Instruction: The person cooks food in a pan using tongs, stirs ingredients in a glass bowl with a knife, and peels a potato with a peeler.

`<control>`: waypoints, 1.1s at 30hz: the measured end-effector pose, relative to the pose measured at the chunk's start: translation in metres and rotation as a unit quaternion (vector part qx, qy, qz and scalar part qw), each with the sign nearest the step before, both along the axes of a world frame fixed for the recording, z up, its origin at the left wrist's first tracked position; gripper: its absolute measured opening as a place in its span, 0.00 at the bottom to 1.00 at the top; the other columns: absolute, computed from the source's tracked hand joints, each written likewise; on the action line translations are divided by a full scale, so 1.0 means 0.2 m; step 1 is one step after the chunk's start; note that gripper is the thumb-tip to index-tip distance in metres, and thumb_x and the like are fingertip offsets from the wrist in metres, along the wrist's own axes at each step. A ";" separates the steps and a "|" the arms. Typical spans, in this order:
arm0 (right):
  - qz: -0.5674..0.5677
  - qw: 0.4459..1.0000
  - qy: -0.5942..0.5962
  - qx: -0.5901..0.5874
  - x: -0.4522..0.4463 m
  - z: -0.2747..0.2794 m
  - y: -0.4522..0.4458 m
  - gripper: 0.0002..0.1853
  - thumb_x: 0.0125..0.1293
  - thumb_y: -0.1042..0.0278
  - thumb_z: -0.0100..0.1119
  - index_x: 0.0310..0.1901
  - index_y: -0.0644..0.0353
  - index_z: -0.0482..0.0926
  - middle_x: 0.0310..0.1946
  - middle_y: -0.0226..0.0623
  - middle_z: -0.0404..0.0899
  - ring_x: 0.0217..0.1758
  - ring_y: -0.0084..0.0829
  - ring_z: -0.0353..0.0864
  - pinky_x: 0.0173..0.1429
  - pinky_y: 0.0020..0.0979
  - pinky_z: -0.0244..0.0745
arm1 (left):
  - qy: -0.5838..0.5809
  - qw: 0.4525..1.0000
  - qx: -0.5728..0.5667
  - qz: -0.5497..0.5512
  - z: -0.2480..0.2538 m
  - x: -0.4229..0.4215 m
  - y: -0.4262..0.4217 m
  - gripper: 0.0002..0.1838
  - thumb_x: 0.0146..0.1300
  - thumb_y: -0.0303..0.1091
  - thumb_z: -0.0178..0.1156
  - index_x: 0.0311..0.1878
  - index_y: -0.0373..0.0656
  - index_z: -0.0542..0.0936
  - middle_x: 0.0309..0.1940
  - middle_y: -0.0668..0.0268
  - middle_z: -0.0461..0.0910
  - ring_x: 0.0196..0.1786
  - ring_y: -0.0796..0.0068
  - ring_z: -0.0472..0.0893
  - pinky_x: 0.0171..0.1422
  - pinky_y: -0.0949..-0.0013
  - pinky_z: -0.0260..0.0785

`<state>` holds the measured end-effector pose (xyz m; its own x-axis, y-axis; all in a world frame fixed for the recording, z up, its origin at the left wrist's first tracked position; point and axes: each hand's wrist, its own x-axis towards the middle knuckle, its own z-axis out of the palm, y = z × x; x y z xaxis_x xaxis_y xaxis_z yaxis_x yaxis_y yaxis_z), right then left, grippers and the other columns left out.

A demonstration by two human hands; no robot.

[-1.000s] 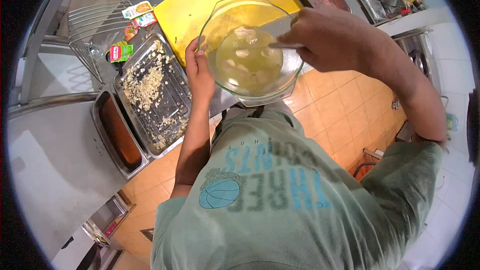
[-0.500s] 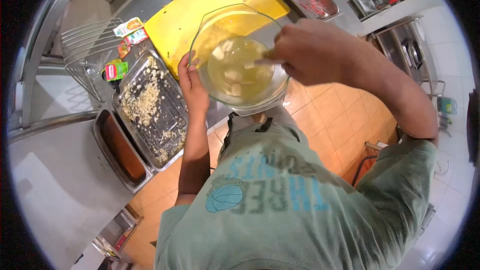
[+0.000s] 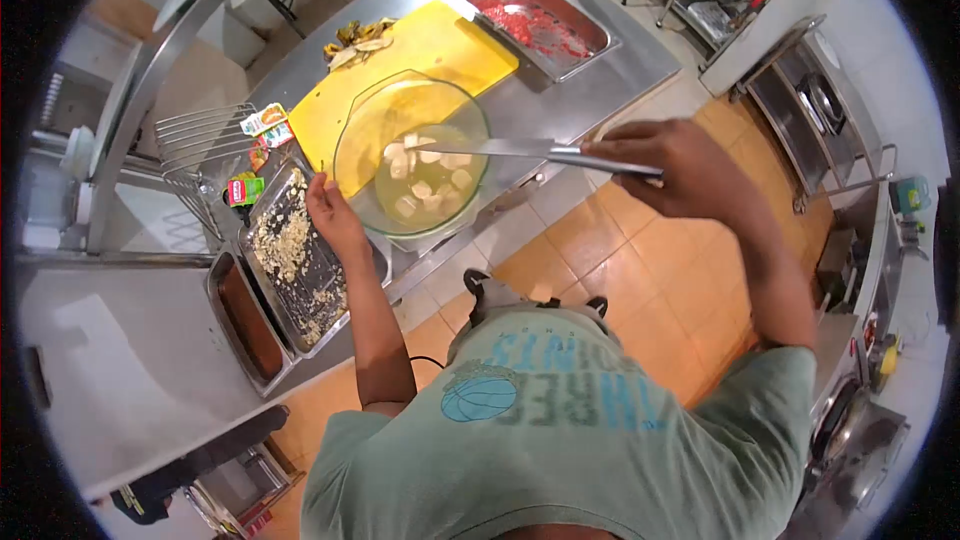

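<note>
Clasps a knife [image 3: 500, 148] by its handle, right hand [image 3: 670, 170] closed around it, right of the frame's centre. Reaches with the blade over the rim of a glass bowl [image 3: 420, 233] in the upper middle, tip by pale chunks [image 3: 398, 166] in yellowish liquid [image 3: 441, 170]. Places the left hand [image 3: 337, 220] at the bowl's left side, fingers bent; cannot tell whether gripping or merely touching. Has a yellow board [image 3: 430, 45] above, a metal tray [image 3: 320, 252] of chopped bits at left.
</note>
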<state>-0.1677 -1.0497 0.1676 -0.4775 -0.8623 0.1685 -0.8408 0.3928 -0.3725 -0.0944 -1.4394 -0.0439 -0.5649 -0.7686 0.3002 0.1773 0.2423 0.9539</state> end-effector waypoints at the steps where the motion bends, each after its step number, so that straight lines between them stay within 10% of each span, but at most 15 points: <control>1: 0.007 0.999 -0.006 -0.048 0.01 -0.08 0.07 0.22 0.50 0.75 0.60 0.51 0.56 0.77 0.41 0.44 0.80 0.37 0.45 0.80 0.40 0.38 0.75 | 0.010 0.999 0.010 0.032 0.04 0.01 0.05 0.15 0.67 0.29 0.47 0.55 0.35 0.67 0.51 0.58 0.71 0.54 0.71 0.70 0.60 0.70 0.60; 7: -0.059 0.936 -0.252 -0.239 0.18 -0.46 0.30 0.16 0.58 0.71 0.60 0.49 0.59 0.78 0.41 0.38 0.82 0.42 0.31 0.81 0.47 0.32 0.75 | 0.014 0.986 -0.003 0.169 0.14 0.16 0.42 0.19 0.65 0.30 0.48 0.58 0.35 0.63 0.53 0.57 0.67 0.52 0.69 0.70 0.58 0.68 0.61; 14: -0.014 0.711 -0.645 -0.280 0.15 -0.69 0.34 0.22 0.66 0.65 0.49 0.60 0.62 0.67 0.38 0.39 0.82 0.18 0.18 0.73 0.19 0.18 0.64 | 0.024 0.983 0.018 0.182 0.02 0.31 0.90 0.20 0.63 0.29 0.50 0.57 0.34 0.63 0.56 0.55 0.64 0.56 0.63 0.65 0.61 0.62 0.58; 25: -0.001 0.631 -0.722 -0.284 0.09 -0.84 0.42 0.24 0.66 0.64 0.47 0.61 0.65 0.65 0.39 0.41 0.82 0.16 0.20 0.73 0.18 0.18 0.67 | -0.145 0.988 0.039 0.047 -0.20 0.42 1.21 0.20 0.61 0.26 0.51 0.57 0.43 0.66 0.56 0.66 0.68 0.44 0.80 0.71 0.42 0.73 0.64; 33: -0.042 0.622 -0.723 -0.299 0.02 -0.84 0.89 0.23 0.65 0.66 0.47 0.60 0.65 0.66 0.39 0.39 0.81 0.17 0.19 0.74 0.19 0.18 0.68 | -0.158 0.975 0.103 -0.116 -0.31 0.12 1.48 0.13 0.60 0.24 0.53 0.49 0.41 0.72 0.49 0.65 0.73 0.46 0.76 0.73 0.50 0.73 0.65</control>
